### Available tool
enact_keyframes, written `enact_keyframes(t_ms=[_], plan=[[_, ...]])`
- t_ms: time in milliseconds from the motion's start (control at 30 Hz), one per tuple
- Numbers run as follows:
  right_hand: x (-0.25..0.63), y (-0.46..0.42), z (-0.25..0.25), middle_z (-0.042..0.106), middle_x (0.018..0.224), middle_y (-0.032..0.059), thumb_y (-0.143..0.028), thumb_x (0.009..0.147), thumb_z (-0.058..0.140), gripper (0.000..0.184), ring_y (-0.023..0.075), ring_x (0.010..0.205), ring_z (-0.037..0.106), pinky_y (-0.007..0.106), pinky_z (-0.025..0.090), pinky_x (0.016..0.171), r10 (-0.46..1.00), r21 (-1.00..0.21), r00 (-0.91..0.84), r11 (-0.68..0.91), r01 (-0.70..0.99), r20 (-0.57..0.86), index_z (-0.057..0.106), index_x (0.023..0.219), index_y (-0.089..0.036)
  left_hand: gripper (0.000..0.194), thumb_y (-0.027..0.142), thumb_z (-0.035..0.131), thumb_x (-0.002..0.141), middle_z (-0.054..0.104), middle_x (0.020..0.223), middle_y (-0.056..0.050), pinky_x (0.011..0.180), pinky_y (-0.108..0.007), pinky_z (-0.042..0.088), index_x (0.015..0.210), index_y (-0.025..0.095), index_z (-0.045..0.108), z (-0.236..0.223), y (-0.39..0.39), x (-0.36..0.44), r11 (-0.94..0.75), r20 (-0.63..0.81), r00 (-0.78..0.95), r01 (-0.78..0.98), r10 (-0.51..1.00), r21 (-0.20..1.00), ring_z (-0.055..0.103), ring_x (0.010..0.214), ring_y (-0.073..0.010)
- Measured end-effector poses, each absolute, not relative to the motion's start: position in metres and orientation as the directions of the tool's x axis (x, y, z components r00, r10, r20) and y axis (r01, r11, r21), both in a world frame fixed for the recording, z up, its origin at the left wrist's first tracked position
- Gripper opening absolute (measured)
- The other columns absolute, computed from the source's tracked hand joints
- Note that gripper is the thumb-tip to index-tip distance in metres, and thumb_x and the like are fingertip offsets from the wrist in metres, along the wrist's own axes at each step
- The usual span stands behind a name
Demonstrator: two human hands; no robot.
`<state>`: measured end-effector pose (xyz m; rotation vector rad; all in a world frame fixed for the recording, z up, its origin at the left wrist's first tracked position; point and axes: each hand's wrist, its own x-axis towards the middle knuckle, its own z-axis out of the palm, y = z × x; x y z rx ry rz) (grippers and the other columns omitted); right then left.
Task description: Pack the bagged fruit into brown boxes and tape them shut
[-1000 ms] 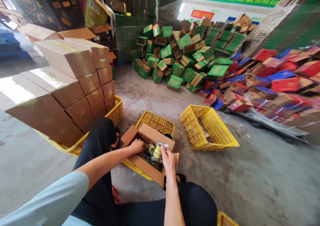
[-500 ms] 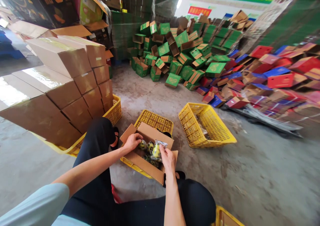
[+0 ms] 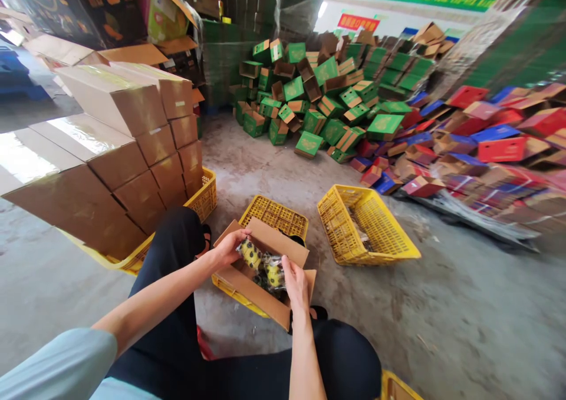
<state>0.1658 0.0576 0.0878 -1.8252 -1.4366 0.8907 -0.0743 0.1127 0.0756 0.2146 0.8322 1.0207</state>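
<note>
Between my knees an open cardboard box (image 3: 253,291) rests on an upturned-looking yellow plastic crate (image 3: 273,212). My left hand (image 3: 230,246) pinches the edge of a clear-wrapped packet (image 3: 251,254) holding yellow, black-spotted contents, tilted above the box opening. A similar wrapped yellow packet (image 3: 275,275) is in the fingers of my right hand (image 3: 296,283), at the box's right side. The two packets are close together, perhaps touching. Darker wrapped pieces show beneath them inside the box, partly hidden. What the yellow contents are, I cannot make out.
Another yellow crate (image 3: 375,229) with some small items stands on the floor to the right. Stacked closed cartons (image 3: 119,164) fill a crate on my left. Heaps of green boxes (image 3: 309,120) and red and blue boxes (image 3: 499,146) lie behind.
My left hand has lifted a wrapped packet up out of the box. The packet in my right hand has turned and sits slightly lower. The view has shifted a little.
</note>
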Motion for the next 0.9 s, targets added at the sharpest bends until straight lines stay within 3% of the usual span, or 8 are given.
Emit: enact_keyframes(t_ms=[100,267,367,500,600,667,800,900], plan=[[0.169,0.059,0.088,0.081,0.089,0.0128,-0.078,0.088,0.045,0.063,0.0308,0.092,0.075,0.034,0.054,0.077,0.971,-0.788,0.216,-0.214,0.577,-0.106,0.078,0.077,-0.025,0.019,0.012,0.057,0.080,0.060,0.072,0.002,0.061,-0.021,0.049,0.097,0.017,0.062,0.073,0.114,-0.073,0.545,-0.546,0.248,-0.682,0.800,0.488,0.059,0.059,-0.0107],[0.175,0.061,0.082,0.080,0.084,0.0140,-0.076,0.091,0.040,0.063,0.0301,0.085,0.074,0.034,0.053,0.075,0.972,-0.741,0.215,-0.216,0.636,-0.099,0.076,0.074,-0.026,0.010,0.014,0.057,0.084,0.060,0.070,0.000,0.065,-0.025,0.054,0.092,0.017,0.062,0.072,0.113,-0.071,0.571,-0.578,0.259,-0.682,0.774,0.458,0.061,0.061,-0.0135],[0.177,0.061,0.074,0.079,0.087,0.0142,-0.071,0.093,0.039,0.061,0.0289,0.086,0.074,0.034,0.054,0.076,0.974,-0.729,0.219,-0.196,0.656,-0.065,0.077,0.087,-0.023,0.008,0.013,0.057,0.085,0.059,0.069,0.000,0.066,-0.025,0.055,0.090,0.017,0.062,0.072,0.115,-0.070,0.574,-0.580,0.265,-0.684,0.770,0.450,0.060,0.060,-0.0131],[0.171,0.059,0.073,0.075,0.118,0.0211,-0.062,0.096,0.044,0.061,0.0318,0.107,0.070,0.045,0.051,0.098,0.947,-0.654,0.218,-0.011,0.756,0.235,0.072,0.120,-0.013,0.008,0.013,0.055,0.086,0.057,0.067,0.001,0.065,-0.023,0.054,0.089,0.017,0.062,0.073,0.118,-0.070,0.568,-0.569,0.267,-0.688,0.777,0.452,0.059,0.058,-0.0112],[0.160,0.055,0.081,0.073,0.125,0.0191,-0.058,0.099,0.047,0.053,0.0318,0.121,0.064,0.048,0.044,0.109,0.923,-0.600,0.068,0.188,0.778,0.378,0.073,0.119,-0.016,0.008,0.013,0.054,0.088,0.056,0.067,0.001,0.064,-0.022,0.053,0.086,0.017,0.061,0.074,0.119,-0.068,0.562,-0.560,0.267,-0.688,0.785,0.459,0.058,0.058,-0.0107],[0.150,0.053,0.084,0.076,0.118,0.0159,-0.059,0.099,0.051,0.052,0.0300,0.119,0.066,0.049,0.042,0.113,0.946,-0.644,-0.044,0.252,0.722,0.321,0.073,0.122,-0.018,0.010,0.016,0.055,0.091,0.056,0.066,0.000,0.063,-0.023,0.054,0.081,0.017,0.059,0.076,0.119,-0.065,0.565,-0.554,0.271,-0.678,0.787,0.470,0.058,0.057,-0.0111],[0.135,0.051,0.084,0.081,0.098,0.0090,-0.059,0.095,0.056,0.053,0.0278,0.099,0.074,0.057,0.028,0.122,0.986,-0.769,-0.149,0.156,0.620,0.080,0.071,0.128,-0.020,0.018,0.022,0.057,0.093,0.054,0.065,0.000,0.066,-0.025,0.055,0.075,0.018,0.056,0.078,0.118,-0.057,0.569,-0.543,0.274,-0.649,0.794,0.505,0.057,0.057,-0.0121],[0.135,0.055,0.087,0.081,0.091,0.0059,-0.057,0.095,0.053,0.043,0.0253,0.086,0.075,0.050,0.040,0.115,0.985,-0.826,-0.170,0.114,0.552,0.023,0.078,0.103,-0.023,0.020,0.028,0.056,0.097,0.057,0.067,0.000,0.072,-0.026,0.057,0.079,0.018,0.059,0.078,0.117,-0.053,0.556,-0.532,0.264,-0.649,0.805,0.519,0.060,0.061,-0.0130]])
